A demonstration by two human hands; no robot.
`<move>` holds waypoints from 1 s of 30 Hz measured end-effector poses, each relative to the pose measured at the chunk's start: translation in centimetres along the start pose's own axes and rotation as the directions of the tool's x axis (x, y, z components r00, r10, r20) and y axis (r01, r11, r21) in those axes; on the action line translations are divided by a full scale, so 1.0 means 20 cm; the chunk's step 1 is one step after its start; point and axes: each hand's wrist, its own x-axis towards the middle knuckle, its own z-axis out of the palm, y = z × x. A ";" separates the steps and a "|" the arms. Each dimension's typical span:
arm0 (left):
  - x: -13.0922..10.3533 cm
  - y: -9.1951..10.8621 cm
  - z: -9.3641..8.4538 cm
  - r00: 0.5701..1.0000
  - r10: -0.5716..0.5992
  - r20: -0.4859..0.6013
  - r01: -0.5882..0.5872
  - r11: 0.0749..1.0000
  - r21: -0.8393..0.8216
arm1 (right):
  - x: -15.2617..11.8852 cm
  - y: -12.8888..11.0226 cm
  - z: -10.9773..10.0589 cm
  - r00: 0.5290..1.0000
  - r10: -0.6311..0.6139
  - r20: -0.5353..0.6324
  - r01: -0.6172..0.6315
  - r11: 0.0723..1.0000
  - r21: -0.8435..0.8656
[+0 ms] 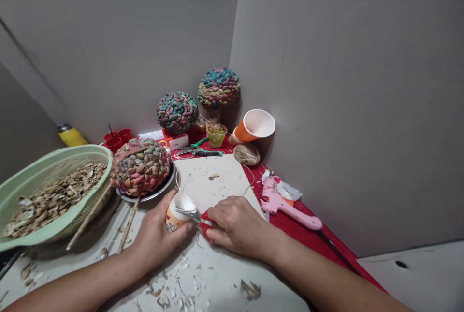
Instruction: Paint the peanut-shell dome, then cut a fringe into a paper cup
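Near the middle of the table, my left hand (pixel 159 229) is closed around a small patterned paper cup (pixel 173 218), its white inside turned upward. My right hand (pixel 235 225) grips the red handles of a pair of scissors (pixel 206 227). The metal blades reach left to the cup's rim, where a curled strip of the cup's wall stands up. Just behind my left hand, a ball covered in coloured shells (pixel 141 167) rests in a metal bowl (pixel 159 194).
At left stands a green basket (pixel 103 155) of shells. Two more shell-covered balls (pixel 177 112), an orange cup (pixel 246 128), twine (pixel 247 154) and pliers (pixel 205 153) are at the back. A pink glue gun (pixel 290 209) lies right. Shell scraps litter the front.
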 end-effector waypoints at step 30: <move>0.01 0.11 -0.04 0.891 -0.246 0.381 0.451 0.382 -0.807 | 0.05 0.10 -0.04 0.792 0.602 0.098 -0.132 0.013 0.991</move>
